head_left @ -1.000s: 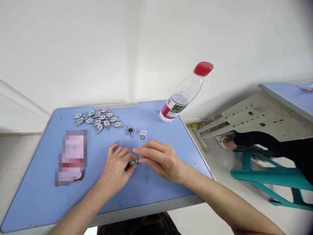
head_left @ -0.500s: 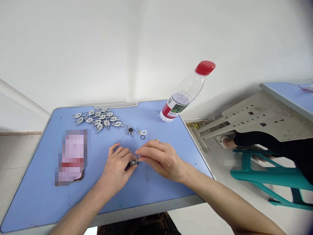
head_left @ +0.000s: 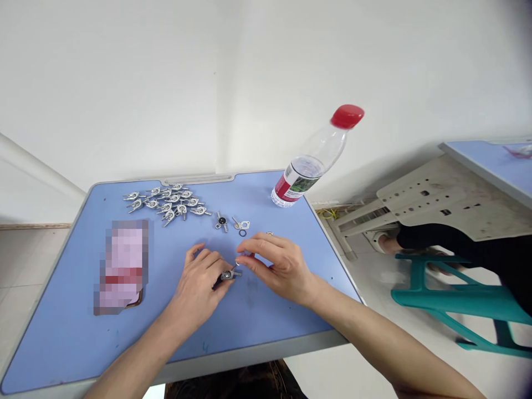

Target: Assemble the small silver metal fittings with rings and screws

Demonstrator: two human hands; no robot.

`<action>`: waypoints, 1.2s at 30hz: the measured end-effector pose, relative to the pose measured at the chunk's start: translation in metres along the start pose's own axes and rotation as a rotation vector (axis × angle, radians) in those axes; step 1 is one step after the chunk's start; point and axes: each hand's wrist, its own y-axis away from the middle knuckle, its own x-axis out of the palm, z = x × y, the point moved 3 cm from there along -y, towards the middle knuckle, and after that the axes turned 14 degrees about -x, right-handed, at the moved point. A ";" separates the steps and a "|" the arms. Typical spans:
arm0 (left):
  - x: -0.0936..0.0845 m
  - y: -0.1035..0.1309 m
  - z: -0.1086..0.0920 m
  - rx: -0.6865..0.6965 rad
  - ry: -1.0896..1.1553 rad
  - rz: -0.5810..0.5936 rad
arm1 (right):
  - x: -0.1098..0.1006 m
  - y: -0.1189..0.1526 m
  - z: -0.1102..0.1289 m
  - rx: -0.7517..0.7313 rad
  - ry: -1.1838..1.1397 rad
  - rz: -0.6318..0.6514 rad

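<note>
My left hand [head_left: 201, 280] is closed around a small metal valve [head_left: 228, 275], gripping it between thumb and fingers just above the table; part of its body is hidden in the hand. To its right, my right hand [head_left: 278, 266] is closed in a pinch, thumb and forefinger tips beside the valve. A thin shiny bit shows at those fingertips, too small to make out. Beyond the hands lie an open valve body [head_left: 221, 220] with a black disc, a loose lever plate [head_left: 241, 225] and a dark rubber ring [head_left: 243, 233]. A tiny metal piece [head_left: 270, 233] peeks out behind my right hand.
A pile of similar metal valves [head_left: 170, 202] lies at the table's back left. A blurred-out phone [head_left: 124, 260] is on the left. A red-capped bottle [head_left: 299, 180] stands at the back right. Right of the table [head_left: 291, 327] are a teal stool [head_left: 449, 299] and a person's leg.
My right hand has drawn slightly right and its fingertips have lifted off the valve, exposing more of it. My left hand keeps its grip in the same place.
</note>
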 end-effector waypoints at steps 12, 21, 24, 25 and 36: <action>-0.001 0.000 -0.001 -0.003 0.009 -0.004 | -0.001 0.000 0.001 -0.041 -0.125 0.096; -0.001 0.000 -0.002 0.001 -0.010 -0.025 | 0.002 -0.003 0.005 -0.047 -0.036 0.047; 0.000 0.000 -0.001 0.006 -0.017 -0.016 | 0.006 -0.001 0.005 -0.037 0.011 0.024; 0.000 0.000 -0.001 0.008 -0.021 -0.013 | 0.007 0.000 0.005 -0.047 0.012 0.015; 0.000 0.000 -0.002 -0.005 -0.012 0.000 | 0.006 0.001 0.005 -0.056 -0.102 0.147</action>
